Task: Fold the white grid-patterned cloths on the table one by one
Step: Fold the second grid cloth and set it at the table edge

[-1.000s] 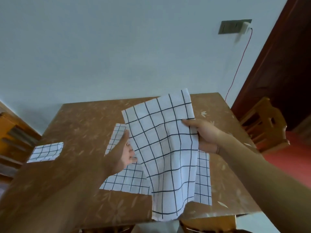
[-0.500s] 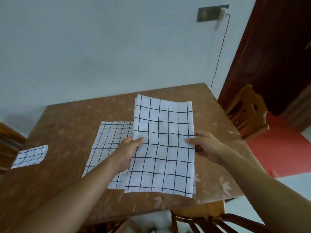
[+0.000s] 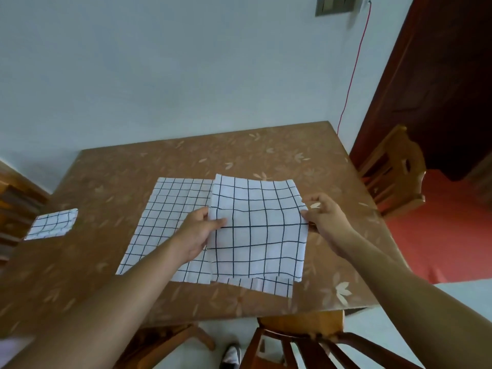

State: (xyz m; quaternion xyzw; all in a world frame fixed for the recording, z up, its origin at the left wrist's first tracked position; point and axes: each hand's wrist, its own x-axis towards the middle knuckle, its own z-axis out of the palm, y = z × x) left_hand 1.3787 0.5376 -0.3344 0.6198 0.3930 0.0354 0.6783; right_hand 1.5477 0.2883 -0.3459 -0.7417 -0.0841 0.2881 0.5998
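One desk (image 3: 119, 182): rectangular, brown, glossy top with pale leaf print, set against a plain wall.

Two wooden chairs: one (image 3: 394, 171) at the desk's right side, slatted back; one (image 3: 300, 342) at the near edge, curved dark rails.

Three white cloths with dark grid lines, all on or over the desk:
- flat cloth (image 3: 170, 209), largest, spread in mid-desk, small squares, soft creases.
- held cloth (image 3: 258, 235), doubled over, wider squares, roughly rectangular, slightly wavy, covering the right part of the flat cloth; second layer peeking out along the near edge. Resting on the flat cloth or just above it, cannot tell.
- folded cloth (image 3: 52, 223), smallest, compact rectangle near the desk's left edge, well apart from the other two.

Two bare hands, both forearms reaching in from the near side:
- left hand (image 3: 197, 235) at the held cloth's left edge, thumb on top, fingers (image 3: 202, 213) curled under, pinching the fabric.
- right hand (image 3: 324, 219) at the right edge, palm turned inward, fingers (image 3: 306, 215) bent, gripping the fabric at about mid-height.
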